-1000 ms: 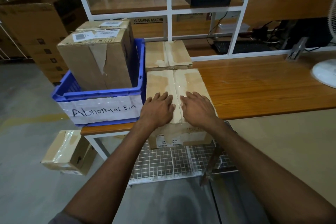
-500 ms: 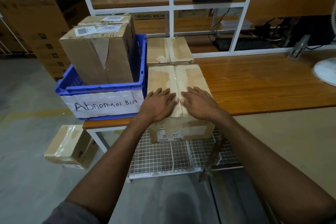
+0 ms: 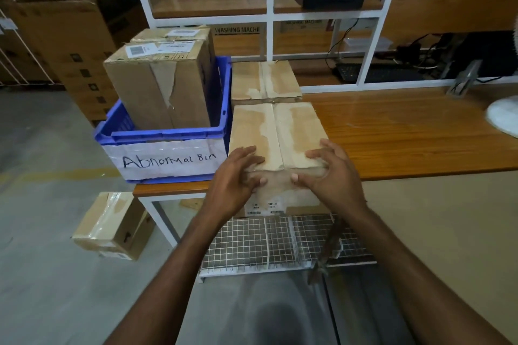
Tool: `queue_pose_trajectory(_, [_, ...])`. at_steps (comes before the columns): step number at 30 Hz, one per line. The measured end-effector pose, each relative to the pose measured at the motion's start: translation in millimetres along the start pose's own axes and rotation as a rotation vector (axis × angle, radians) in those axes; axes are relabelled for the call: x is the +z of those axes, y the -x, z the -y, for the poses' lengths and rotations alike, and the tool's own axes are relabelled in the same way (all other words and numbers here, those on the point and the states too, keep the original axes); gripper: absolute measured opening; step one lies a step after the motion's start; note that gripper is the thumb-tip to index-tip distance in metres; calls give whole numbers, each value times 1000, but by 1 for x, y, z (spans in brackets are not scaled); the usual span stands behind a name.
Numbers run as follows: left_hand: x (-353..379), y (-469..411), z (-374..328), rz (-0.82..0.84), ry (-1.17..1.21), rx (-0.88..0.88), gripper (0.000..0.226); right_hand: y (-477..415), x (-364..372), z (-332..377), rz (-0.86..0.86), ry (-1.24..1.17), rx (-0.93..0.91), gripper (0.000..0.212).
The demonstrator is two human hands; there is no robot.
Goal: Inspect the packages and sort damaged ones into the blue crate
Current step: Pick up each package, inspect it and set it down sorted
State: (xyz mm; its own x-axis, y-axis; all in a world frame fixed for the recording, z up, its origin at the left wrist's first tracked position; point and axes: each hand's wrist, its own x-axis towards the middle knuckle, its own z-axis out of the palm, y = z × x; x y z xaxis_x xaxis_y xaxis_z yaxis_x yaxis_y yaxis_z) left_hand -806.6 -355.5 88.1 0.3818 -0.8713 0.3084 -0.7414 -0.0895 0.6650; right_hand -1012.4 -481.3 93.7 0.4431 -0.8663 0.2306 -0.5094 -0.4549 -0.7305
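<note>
The blue crate (image 3: 165, 136), two cartons (image 3: 145, 92) inside, stands just left of the near package (image 3: 277, 131) on the table (image 3: 406, 134); a second package (image 3: 263, 80) sits behind. The near package — top scuffed pale, overhanging the table's edge — is gripped at its front rim by left hand (image 3: 234, 179) and right hand (image 3: 329, 173).

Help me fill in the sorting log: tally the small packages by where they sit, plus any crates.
Packages in the blue crate: 2, front package and rear package.
Packages on the wooden table: 2, near package, gripped by the left hand and right hand, and far package.
Packages on the floor: 1, floor package.
Blue crates: 1.
Total: 6.
</note>
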Motion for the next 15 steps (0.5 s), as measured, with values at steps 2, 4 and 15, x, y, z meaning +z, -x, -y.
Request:
queue_pose_trajectory(2, [-18, -7, -17, -18, 33, -4, 42, -6, -17, 14, -70, -4, -41, 45])
queue_pose_trajectory(4, [-37, -15, -36, -29, 42, -1, 41, -14, -34, 33, -137, -25, -62, 37])
queue_pose_trajectory(15, [-74, -93, -84, -182, -31, 88, 44, -82, -70, 82, -259, 90, -83, 43])
